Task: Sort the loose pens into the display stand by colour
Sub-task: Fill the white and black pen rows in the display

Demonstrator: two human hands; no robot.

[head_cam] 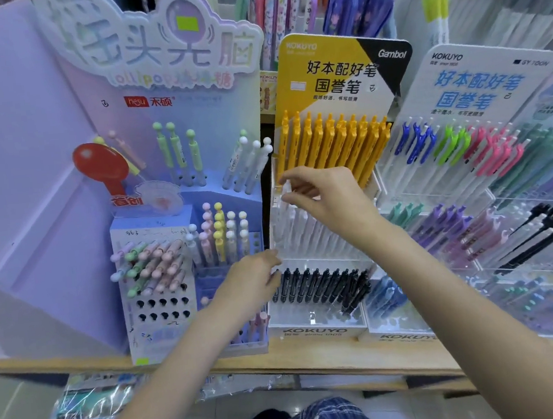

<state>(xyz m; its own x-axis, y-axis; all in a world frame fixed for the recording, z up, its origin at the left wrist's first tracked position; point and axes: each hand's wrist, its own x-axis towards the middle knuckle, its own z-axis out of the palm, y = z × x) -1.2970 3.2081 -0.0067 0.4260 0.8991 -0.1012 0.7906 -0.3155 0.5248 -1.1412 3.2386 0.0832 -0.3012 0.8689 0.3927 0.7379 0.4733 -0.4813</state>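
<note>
Right hand pinches a white pen above the stand's white row; left hand relaxed beside black pens.

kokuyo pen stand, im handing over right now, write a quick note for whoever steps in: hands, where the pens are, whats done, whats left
Right hand: fingers pinch a white pen at the left end of the white row, the middle tier of the yellow-card Kokuyo stand.
Left hand: fingers relaxed, touching the stand's left edge by the black pens; holds nothing visible.
Done: yellow pens fill the top tier, white the middle, black the bottom.
Left: seat the white pen in its row. No other loose pens are visible.
</note>
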